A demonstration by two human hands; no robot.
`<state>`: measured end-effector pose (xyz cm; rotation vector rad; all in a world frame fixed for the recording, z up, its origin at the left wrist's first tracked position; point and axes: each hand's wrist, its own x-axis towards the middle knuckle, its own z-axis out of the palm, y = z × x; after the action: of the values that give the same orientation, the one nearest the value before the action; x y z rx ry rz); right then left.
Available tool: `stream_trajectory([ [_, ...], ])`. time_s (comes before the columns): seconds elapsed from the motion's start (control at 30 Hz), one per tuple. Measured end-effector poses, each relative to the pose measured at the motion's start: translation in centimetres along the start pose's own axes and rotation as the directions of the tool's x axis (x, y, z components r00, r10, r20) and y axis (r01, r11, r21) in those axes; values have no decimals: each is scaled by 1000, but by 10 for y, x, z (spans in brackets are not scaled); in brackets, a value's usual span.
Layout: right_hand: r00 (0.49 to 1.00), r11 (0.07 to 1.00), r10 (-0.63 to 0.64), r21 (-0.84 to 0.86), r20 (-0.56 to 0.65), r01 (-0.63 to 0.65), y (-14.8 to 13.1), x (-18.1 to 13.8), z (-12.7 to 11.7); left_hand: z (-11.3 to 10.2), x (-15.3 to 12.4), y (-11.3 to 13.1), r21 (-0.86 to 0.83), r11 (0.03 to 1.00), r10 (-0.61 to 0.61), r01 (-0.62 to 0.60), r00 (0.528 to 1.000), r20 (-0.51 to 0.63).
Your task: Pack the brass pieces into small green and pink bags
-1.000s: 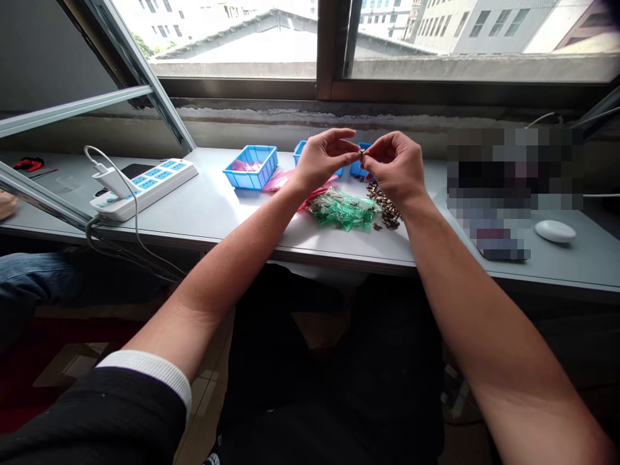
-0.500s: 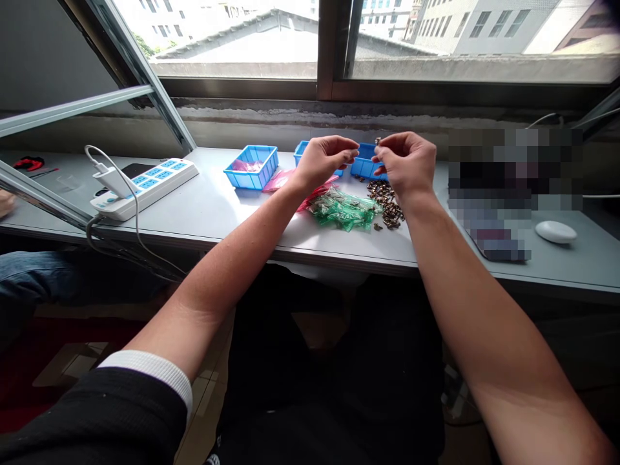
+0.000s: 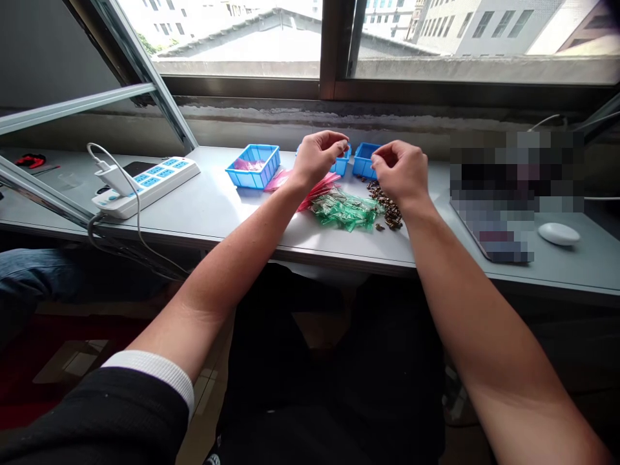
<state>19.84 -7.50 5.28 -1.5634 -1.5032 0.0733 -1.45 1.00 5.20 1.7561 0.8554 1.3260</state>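
My left hand (image 3: 317, 155) hovers with its fingertips pinched together above the middle blue tray (image 3: 341, 166); what they hold is too small to see. My right hand (image 3: 400, 169) is curled in a pinch just right of the right blue tray (image 3: 363, 160), and its contents are hidden. Under the right hand lies a pile of small dark metal parts (image 3: 386, 208). Beside them is a heap of small green bags (image 3: 345, 210), with pink bags (image 3: 312, 187) under my left wrist. A third blue tray (image 3: 252, 166) with a pink bag stands further left.
A white and blue power strip (image 3: 150, 182) with a charger and cable sits on the grey table (image 3: 217, 213) at left. A white mouse (image 3: 558, 233) and a blurred-out object (image 3: 508, 187) are at right. An open window frame (image 3: 43, 194) crosses the left side. Someone's jeans-clad leg (image 3: 29, 278) shows at left.
Both hands were together on one small metal part a second ago. They have parted and lowered: the left over the middle tray, the right down toward the parts pile.
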Motion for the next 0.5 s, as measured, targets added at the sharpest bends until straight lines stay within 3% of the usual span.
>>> stream_trajectory([
  [0.07,999,995,27,-93,-25,-29,8,3,-4,0,0,-2,10,1000,12,-12,1000,11],
  [0.23,994,979,-7,-203,106,29,29,7,-1,4,1,-7,5,999,34,-34,998,58],
  [0.37,978,991,-47,-112,203,71,31,6,5,5,3,-10,-11,1000,22,-22,999,48],
  [0.5,989,989,-61,140,137,42,17,3,6,4,4,-13,2,999,33,-33,997,73],
])
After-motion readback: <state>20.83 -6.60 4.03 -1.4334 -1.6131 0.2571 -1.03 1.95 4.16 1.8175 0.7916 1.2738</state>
